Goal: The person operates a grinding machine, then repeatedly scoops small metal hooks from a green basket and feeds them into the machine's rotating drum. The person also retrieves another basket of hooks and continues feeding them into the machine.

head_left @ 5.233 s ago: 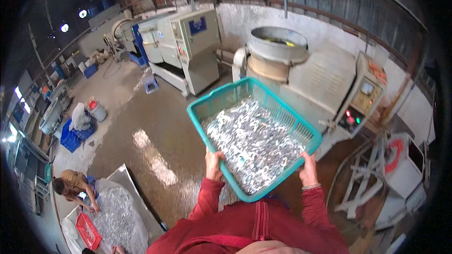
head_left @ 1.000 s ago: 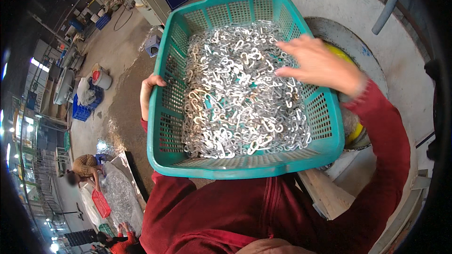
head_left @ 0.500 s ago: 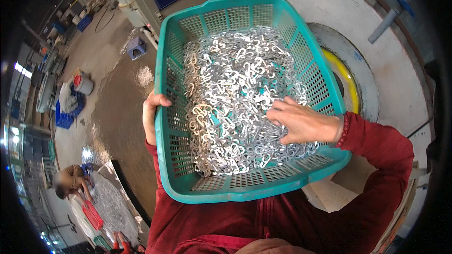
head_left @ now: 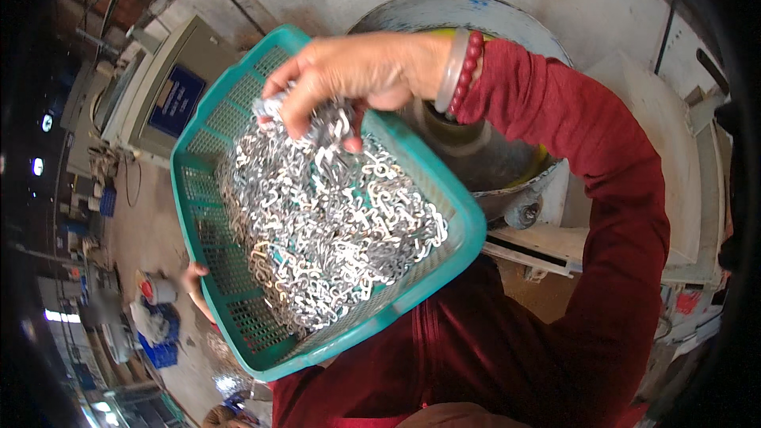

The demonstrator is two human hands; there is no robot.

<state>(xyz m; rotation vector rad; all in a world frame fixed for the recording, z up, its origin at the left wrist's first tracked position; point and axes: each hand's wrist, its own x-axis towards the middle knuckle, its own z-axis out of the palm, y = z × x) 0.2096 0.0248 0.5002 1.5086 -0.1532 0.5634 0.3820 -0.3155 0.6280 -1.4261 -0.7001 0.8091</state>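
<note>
A turquoise-green perforated plastic basket (head_left: 464, 214) rests against my front, tilted, with a thick layer of small silver S-shaped metal hooks (head_left: 341, 246) in it. At its left side my left hand (head_left: 196, 281) grips the rim; most of its fingers are hidden behind the wall. Above the far part of the basket, my right hand (head_left: 357, 71) is closed around a clump of the hooks. Some hang out between the fingers and thumb. A red bead bracelet and a pale bangle circle that wrist.
Just beyond the basket on the right is a round grey tub (head_left: 476, 5) with a yellow band inside. A beige cabinet (head_left: 184, 71) with a blue sign stands at the far left. Blue crates (head_left: 161, 349) and a white bucket (head_left: 161, 289) sit on the floor to the left.
My right hand has lifted from the hooks with a handful in it. The basket and my view have turned, and the round tub is now nearer the middle.
</note>
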